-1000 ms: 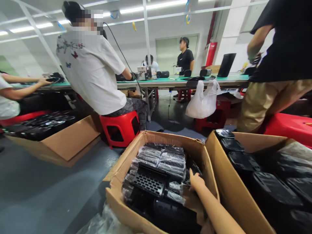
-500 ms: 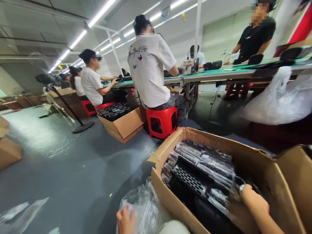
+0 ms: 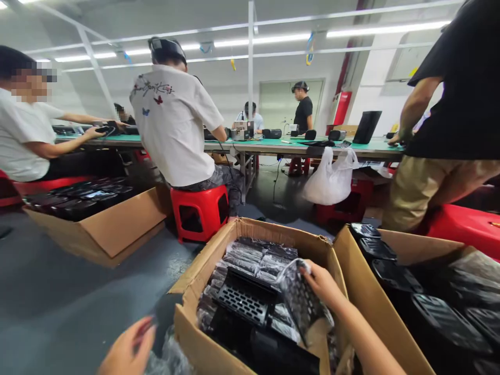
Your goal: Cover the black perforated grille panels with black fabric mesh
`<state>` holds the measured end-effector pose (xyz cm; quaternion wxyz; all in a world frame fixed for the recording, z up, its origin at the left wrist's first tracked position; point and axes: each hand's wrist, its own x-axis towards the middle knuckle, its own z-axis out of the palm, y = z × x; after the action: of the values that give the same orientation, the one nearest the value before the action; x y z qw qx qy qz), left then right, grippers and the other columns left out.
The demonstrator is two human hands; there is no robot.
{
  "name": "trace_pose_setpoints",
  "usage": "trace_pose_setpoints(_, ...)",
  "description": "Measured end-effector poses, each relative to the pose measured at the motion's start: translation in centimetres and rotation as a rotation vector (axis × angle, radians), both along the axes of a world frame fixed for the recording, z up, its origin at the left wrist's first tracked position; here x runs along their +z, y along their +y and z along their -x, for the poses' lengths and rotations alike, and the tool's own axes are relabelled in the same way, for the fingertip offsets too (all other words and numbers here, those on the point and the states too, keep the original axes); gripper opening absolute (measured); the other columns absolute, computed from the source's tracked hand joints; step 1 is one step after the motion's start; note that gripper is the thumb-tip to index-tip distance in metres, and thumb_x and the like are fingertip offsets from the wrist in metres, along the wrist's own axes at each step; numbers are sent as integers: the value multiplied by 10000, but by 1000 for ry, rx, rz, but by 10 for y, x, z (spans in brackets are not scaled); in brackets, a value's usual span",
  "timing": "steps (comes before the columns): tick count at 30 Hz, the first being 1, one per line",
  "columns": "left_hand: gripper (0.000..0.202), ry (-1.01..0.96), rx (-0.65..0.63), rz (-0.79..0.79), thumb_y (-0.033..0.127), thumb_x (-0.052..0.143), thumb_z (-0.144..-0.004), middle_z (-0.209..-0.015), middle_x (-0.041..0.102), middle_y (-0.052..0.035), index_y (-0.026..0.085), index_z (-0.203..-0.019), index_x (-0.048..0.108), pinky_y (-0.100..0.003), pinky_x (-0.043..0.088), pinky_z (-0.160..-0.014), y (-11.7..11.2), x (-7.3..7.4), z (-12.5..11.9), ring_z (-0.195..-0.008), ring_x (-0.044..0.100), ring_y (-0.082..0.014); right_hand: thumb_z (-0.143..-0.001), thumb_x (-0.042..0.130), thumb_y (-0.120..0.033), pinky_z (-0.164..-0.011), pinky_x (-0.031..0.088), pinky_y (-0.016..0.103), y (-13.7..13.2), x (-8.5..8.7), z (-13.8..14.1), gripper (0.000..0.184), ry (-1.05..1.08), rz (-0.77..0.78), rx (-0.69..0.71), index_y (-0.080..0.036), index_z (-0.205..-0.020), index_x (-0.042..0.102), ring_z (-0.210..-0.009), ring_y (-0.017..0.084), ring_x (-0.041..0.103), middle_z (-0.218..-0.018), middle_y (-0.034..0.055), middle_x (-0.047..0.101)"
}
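My right hand (image 3: 318,281) grips the upper edge of a black perforated cover (image 3: 300,297) in clear plastic wrap, tilted above the right part of an open cardboard box (image 3: 195,271). Inside the box lies a bare black perforated cover (image 3: 244,304), with a smooth black panel (image 3: 273,349) in front. Rows of black parts in plastic wrap (image 3: 250,258) fill the space behind them. Outside the box, low on the left, my left hand (image 3: 128,346) is slightly blurred, thumb and fingers apart, with nothing visible in it. Crumpled clear plastic bags (image 3: 170,357) lie beside it.
A second box (image 3: 371,291) to the right holds black casings (image 3: 449,323). At left, another carton (image 3: 121,224) carries black units. People sit and stand along a green-topped bench (image 3: 250,143). A red stool (image 3: 199,211) and a hanging white bag (image 3: 330,179) are ahead.
My view has swung right. My right hand has lifted the wrapped perforated cover up from the box's right side. My left hand has moved away from the plastic bags toward the left.
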<state>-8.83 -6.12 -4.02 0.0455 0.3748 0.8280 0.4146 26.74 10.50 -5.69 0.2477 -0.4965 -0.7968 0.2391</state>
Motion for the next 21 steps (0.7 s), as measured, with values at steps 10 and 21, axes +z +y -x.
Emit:
trace_pose_setpoints(10,239,233,-664,672,289,411,-780,-806,669,-123,174,-770,621,-311,424,-653,74,-13,-160,-784,620,-242,-789,397,-311,-707,366,249,-33,-35,61,221,-201,224,273,-193,-875,562,-831,183,549,-866,61,627)
trace_pose_setpoints(21,447,-621,-543,126,609,496,-588,-452,471,39,171,-501,480,-221,354,-511,58,-64,-109,-493,460,-116,-518,676,-419,-773,422,324,-45,-109,22,604,-249,631,224,-123,-1033,569,-924,250,552,-1023,116,603)
